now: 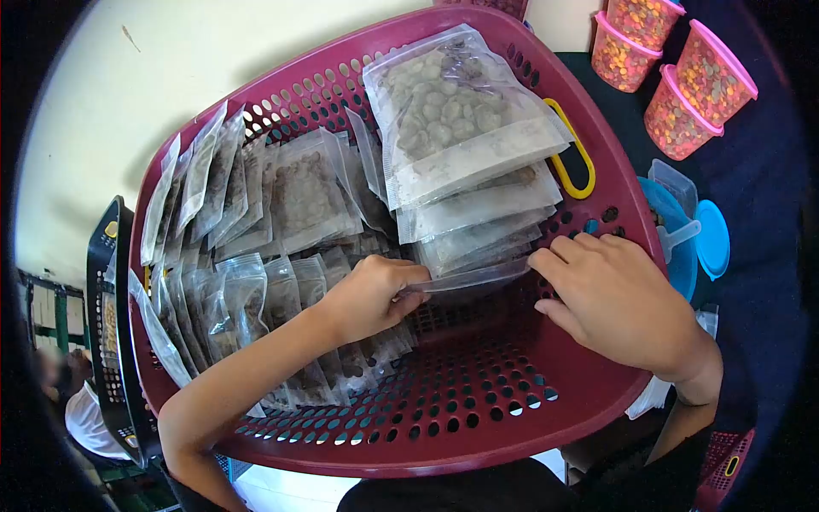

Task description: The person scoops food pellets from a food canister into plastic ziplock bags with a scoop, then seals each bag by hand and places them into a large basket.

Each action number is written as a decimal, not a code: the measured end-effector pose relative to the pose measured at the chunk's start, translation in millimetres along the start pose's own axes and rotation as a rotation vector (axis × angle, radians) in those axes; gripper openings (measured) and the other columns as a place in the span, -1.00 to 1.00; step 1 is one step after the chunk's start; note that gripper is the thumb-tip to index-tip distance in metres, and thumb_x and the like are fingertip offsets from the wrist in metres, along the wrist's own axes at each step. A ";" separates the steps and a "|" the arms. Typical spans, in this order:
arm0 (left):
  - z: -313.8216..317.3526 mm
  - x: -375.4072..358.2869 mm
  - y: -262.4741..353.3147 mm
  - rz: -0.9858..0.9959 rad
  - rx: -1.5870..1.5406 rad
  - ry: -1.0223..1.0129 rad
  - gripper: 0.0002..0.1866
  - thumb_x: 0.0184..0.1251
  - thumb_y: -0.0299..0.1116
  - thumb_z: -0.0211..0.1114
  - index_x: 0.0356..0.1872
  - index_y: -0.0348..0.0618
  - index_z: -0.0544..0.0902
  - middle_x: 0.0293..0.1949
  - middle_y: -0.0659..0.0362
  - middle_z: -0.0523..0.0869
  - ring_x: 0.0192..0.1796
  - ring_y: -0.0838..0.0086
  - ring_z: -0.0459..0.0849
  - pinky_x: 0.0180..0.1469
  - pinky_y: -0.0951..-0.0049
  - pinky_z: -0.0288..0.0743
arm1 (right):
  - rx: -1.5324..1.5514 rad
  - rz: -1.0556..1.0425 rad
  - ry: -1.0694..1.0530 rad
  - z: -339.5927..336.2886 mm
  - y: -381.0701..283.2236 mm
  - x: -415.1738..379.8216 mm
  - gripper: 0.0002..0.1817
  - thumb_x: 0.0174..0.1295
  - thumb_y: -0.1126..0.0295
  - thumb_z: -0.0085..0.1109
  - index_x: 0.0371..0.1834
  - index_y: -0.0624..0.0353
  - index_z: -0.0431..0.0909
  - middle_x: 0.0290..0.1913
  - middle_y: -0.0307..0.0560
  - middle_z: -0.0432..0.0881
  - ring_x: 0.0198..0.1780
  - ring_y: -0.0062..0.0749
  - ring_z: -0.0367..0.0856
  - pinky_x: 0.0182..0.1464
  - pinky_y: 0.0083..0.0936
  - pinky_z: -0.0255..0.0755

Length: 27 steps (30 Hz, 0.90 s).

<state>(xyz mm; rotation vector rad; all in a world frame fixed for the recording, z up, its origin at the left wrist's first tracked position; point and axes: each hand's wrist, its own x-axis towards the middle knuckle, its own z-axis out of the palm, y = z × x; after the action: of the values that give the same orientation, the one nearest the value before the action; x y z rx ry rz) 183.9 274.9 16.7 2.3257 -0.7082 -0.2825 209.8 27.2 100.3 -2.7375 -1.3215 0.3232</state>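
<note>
In the head view, a large maroon laundry basket [589,341] holds many clear plastic bags of greyish, flat, rounded pieces. My left hand [371,299] is closed, pinching the left end of one clear plastic bag [478,277] by its top edge. At that edge's other end is my right hand [618,299], its index fingertip on the corner and its thumb a little apart below. Behind my hands, more filled bags [452,111] lie stacked in a leaning pile. Rows of upright filled bags [303,192] fill the basket's left side.
Pink-lidded tubs [682,111] of colourful small pieces stand at the upper right. Near them are a blue bowl [680,277], a blue lid [712,239] and a clear container [672,183]. A black basket [109,341] stands at left, with a person in white [92,422] beyond.
</note>
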 end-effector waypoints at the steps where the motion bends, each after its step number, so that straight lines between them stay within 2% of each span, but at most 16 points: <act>1: 1.1 1.3 -1.2 0.028 0.010 0.020 -0.94 -0.04 -0.56 0.20 -0.50 -0.26 0.50 -0.56 0.03 0.55 -0.50 0.16 0.55 -0.46 0.32 0.42 | 0.004 0.002 -0.002 0.5 0.5 0.0 -0.73 -0.03 0.32 0.15 -0.29 0.21 0.39 -0.38 -0.06 0.46 -0.24 -0.22 0.49 -0.20 -0.37 0.34; 3: 2.2 3.9 -2.1 0.055 0.018 0.039 -0.93 -0.02 -0.55 0.23 -0.47 -0.26 0.52 -0.54 0.02 0.55 -0.48 0.17 0.54 -0.46 0.34 0.41 | -0.023 -0.063 0.056 0.7 1.5 -0.1 -0.78 -0.02 0.35 0.12 -0.37 0.25 0.39 -0.41 -0.01 0.49 -0.33 -0.22 0.53 -0.29 -0.40 0.39; 5: 2.1 5.9 -1.4 -0.016 -0.012 0.071 -0.92 -0.03 -0.53 0.25 -0.48 -0.26 0.53 -0.54 0.02 0.55 -0.48 0.16 0.54 -0.46 0.34 0.41 | -0.020 -0.063 0.054 0.7 1.3 -0.2 -0.78 -0.01 0.35 0.12 -0.37 0.25 0.39 -0.41 -0.02 0.49 -0.32 -0.22 0.53 -0.29 -0.40 0.39; 9: 5.9 6.1 -2.0 0.012 0.018 0.124 -0.91 -0.03 -0.51 0.26 -0.48 -0.27 0.54 -0.54 0.02 0.56 -0.48 0.17 0.56 -0.45 0.36 0.42 | -0.025 -0.073 0.064 0.5 1.6 -1.0 -0.78 0.00 0.35 0.12 -0.37 0.25 0.39 -0.42 -0.03 0.50 -0.32 -0.22 0.53 -0.29 -0.40 0.39; 15: 3.1 -0.4 7.5 -0.120 0.081 0.141 -0.81 -0.08 -0.45 0.33 -0.43 -0.29 0.55 -0.52 0.03 0.58 -0.42 0.25 0.61 -0.39 0.42 0.48 | -0.008 -0.091 0.095 1.1 2.5 -3.5 -0.77 0.00 0.35 0.12 -0.36 0.27 0.40 -0.41 0.00 0.51 -0.31 -0.18 0.53 -0.28 -0.37 0.40; 17: -0.7 -4.0 12.6 -0.195 0.084 0.138 -0.73 -0.08 -0.33 0.32 -0.40 -0.29 0.52 -0.47 0.01 0.58 -0.38 0.17 0.59 -0.31 0.32 0.47 | 0.001 -0.081 0.074 2.3 3.4 -3.7 -0.74 0.00 0.31 0.12 -0.32 0.24 0.39 -0.39 -0.02 0.50 -0.28 -0.19 0.52 -0.25 -0.35 0.37; 18: -4.2 -6.1 18.7 -0.186 0.102 0.146 -0.70 -0.08 -0.34 0.32 -0.34 -0.30 0.51 -0.38 -0.01 0.56 -0.30 0.16 0.58 -0.24 0.34 0.47 | 0.014 -0.061 0.042 2.7 3.7 -3.8 -0.71 0.01 0.27 0.12 -0.29 0.21 0.39 -0.37 -0.04 0.48 -0.24 -0.19 0.50 -0.21 -0.34 0.34; 19: -8.0 -9.2 25.4 -0.188 0.117 0.161 -0.70 -0.08 -0.34 0.32 -0.34 -0.30 0.51 -0.38 -0.01 0.56 -0.30 0.16 0.58 -0.24 0.34 0.47 | 0.005 -0.073 0.057 3.0 4.0 -3.8 -0.71 0.01 0.27 0.12 -0.29 0.21 0.39 -0.37 -0.04 0.48 -0.24 -0.19 0.50 -0.21 -0.34 0.34; 22: -23.1 -22.8 54.0 -0.093 0.222 0.368 -0.65 -0.07 -0.38 0.32 -0.25 -0.32 0.46 -0.26 -0.03 0.51 -0.18 0.13 0.53 -0.14 0.36 0.43 | -0.003 -0.102 0.073 3.4 3.7 -4.2 -0.70 0.00 0.27 0.12 -0.28 0.22 0.39 -0.37 -0.03 0.49 -0.24 -0.17 0.50 -0.21 -0.33 0.35; 25: -40.0 -45.9 96.7 -0.122 0.210 0.479 -0.69 -0.09 -0.52 0.34 -0.26 -0.32 0.50 -0.19 0.04 0.55 -0.18 0.33 0.58 -0.14 0.47 0.49 | 0.013 -0.109 0.101 2.2 3.3 -4.2 -0.70 -0.01 0.26 0.14 -0.29 0.23 0.40 -0.35 -0.01 0.51 -0.26 -0.14 0.51 -0.23 -0.31 0.36; 26: -42.3 -55.0 112.6 -0.115 0.222 0.494 -0.69 -0.09 -0.52 0.34 -0.26 -0.32 0.50 -0.19 0.04 0.55 -0.18 0.33 0.58 -0.14 0.47 0.49 | 0.058 -0.165 0.180 1.4 4.7 -3.5 -0.73 -0.01 0.30 0.14 -0.32 0.24 0.41 -0.36 0.02 0.52 -0.27 -0.12 0.52 -0.26 -0.31 0.38; 27: -41.6 -65.7 128.8 -0.094 0.226 0.567 -0.75 -0.07 -0.53 0.31 -0.29 -0.31 0.52 -0.26 0.05 0.58 -0.27 0.36 0.60 -0.25 0.49 0.50 | 0.101 -0.219 0.260 -0.5 4.7 -4.4 -0.77 -0.02 0.35 0.14 -0.34 0.25 0.43 -0.37 0.05 0.53 -0.29 -0.09 0.53 -0.28 -0.30 0.40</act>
<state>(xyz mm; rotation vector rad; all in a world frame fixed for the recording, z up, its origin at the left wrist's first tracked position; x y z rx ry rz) 92.1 254.5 134.1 2.4793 -0.3588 0.4264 210.8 20.8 100.7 -2.4226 -1.4677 0.0149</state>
